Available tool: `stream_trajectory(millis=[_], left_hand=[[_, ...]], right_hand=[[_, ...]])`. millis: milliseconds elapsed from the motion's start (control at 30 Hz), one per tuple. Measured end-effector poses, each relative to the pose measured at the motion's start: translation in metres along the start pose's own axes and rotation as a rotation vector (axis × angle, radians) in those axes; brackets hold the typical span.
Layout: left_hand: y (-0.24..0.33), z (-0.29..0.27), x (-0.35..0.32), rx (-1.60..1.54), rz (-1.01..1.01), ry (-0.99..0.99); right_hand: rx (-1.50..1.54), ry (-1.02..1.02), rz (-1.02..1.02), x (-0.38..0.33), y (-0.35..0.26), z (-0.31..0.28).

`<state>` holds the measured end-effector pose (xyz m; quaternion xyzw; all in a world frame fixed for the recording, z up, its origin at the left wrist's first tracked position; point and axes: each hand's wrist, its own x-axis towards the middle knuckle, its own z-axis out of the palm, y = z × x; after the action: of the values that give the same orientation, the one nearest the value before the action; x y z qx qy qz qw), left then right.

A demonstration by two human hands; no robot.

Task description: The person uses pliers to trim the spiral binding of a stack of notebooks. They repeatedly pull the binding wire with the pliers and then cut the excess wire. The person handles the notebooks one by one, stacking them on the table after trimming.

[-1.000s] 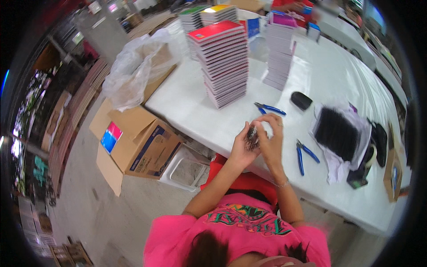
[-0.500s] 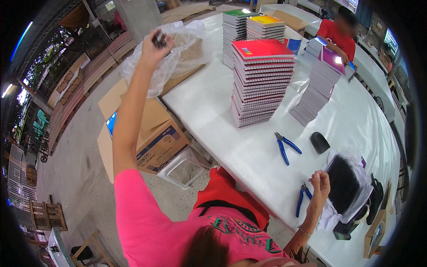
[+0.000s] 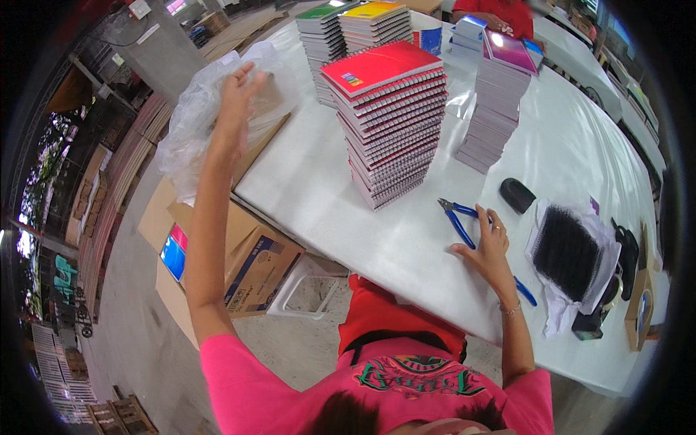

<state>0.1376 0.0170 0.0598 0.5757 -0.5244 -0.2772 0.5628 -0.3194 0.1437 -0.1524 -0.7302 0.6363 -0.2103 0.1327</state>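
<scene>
Presently, largest first: white counter [image 3: 406,254], carrying a tall stack of red spiral notebooks [image 3: 395,138]; at its left corner, one clear plastic bag [image 3: 196,130]. Left arm: outstretched, nearly straight, left hand [image 3: 238,90] at the bag; grip spread, the dark bits visible there half a second ago no longer seen, so judged let go; contact with the bag, cannot tell. Right arm: bent, forearm over the counter's near edge; right hand [image 3: 489,246] shifted from beside the black bundle [image 3: 565,250] to the farther blue-handled cutters [image 3: 460,228], which lie on the counter; grip spread, thumb and fingers straddling the handles, not closed. Judged meaning: left load shed, work passing to the tool. Smallest visible: second cutters' handle [image 3: 525,291], partly under the right wrist.
</scene>
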Motion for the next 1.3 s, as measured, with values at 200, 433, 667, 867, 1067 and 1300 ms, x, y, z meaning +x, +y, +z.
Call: stream_trajectory(millis=[200,433,667,867,1067,1300], left_hand=[[-0.069,0.064,-0.06,0.03,0.13,-0.153],[-0.169,0.129,-0.106,0.007,-0.234,-0.312],[-0.159,0.138,-0.123,0.112,-0.21,-0.124],[-0.16,0.152,-0.133,0.017,-0.106,-0.003],[-0.158,0.152,-0.135,0.071,-0.115,-0.009],[-0.159,0.153,-0.157,0.092,-0.095,-0.024]], right_hand=[[-0.097,0.104,-0.127,0.007,-0.008,0.015],[-0.017,0.009,-0.132,0.023,-0.008,-0.009],[0.76,-0.197,0.022,0.038,-0.022,-0.051],[0.85,-0.093,-0.06,0.041,-0.062,-0.068],[0.732,-0.031,-0.222,0.04,-0.102,-0.084],[0.715,0.138,-0.342,0.046,-0.141,-0.095]])
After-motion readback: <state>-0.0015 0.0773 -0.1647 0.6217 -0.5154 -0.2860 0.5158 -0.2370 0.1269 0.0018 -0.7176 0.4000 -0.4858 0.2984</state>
